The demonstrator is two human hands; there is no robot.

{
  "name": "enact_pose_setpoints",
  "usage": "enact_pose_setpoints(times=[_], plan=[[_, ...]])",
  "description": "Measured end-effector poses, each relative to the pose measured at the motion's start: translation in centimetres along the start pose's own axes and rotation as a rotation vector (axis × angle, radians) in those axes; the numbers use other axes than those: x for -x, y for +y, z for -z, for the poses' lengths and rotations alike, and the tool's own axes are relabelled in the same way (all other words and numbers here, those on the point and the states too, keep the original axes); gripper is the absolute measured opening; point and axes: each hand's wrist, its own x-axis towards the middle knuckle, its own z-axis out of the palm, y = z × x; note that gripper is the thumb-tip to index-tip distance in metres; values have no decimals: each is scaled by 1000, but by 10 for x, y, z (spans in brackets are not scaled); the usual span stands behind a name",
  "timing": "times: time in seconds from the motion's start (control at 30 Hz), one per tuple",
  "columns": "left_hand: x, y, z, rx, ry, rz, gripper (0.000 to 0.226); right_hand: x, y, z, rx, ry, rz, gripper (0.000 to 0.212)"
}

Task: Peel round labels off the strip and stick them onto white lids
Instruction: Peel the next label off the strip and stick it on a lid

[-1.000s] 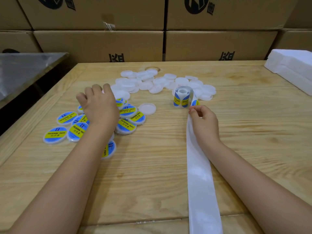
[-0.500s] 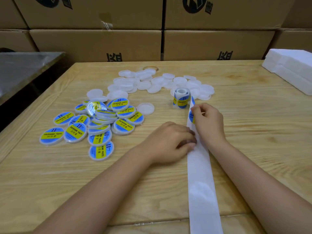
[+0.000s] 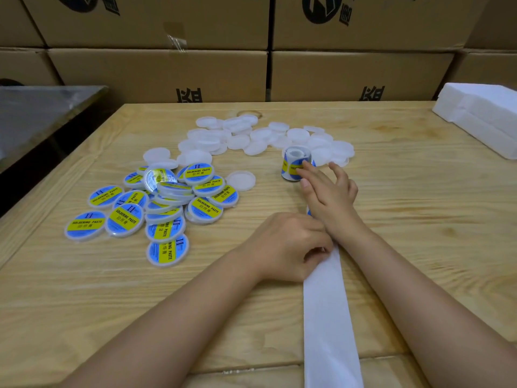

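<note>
The empty white strip (image 3: 327,317) is running from the near edge of the wooden table (image 3: 419,247) toward the far side. The left hand (image 3: 288,245) is pinching the strip's left edge with curled fingers. Just beyond, the right hand (image 3: 331,191) is lying over the strip, fingers straight and slightly spread, fingertips touching the upright label roll (image 3: 293,163). Labelled lids (image 3: 167,203) are lying piled to the left. Bare white lids (image 3: 251,138) are lying scattered behind the roll, in front of stacked cardboard boxes (image 3: 167,77).
</note>
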Motion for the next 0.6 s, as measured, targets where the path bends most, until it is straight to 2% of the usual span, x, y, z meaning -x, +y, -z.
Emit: enact_pose_setpoints(times=[0.1, 0.17, 0.27, 0.37, 0.5, 0.6], plan=[[0, 1, -2, 13, 10, -6, 4, 1, 0, -1, 39, -43, 39, 55], [0, 0, -3, 8, 9, 18, 3, 1, -1, 2, -22, -20, 53, 46], [1, -8, -2, 10, 23, 136, 6, 2, -2, 10, -240, 138, 26, 30], [2, -18, -3, 36, -9, 266, 27, 3, -1, 18, -300, 234, -53, 22], [0, -25, -3, 103, -74, 449, 74, 7, 2, 19, -170, 96, -27, 16], [-3, -28, -6, 108, -164, 535, 84, 12, 2, 15, -21, -51, 31, 26]])
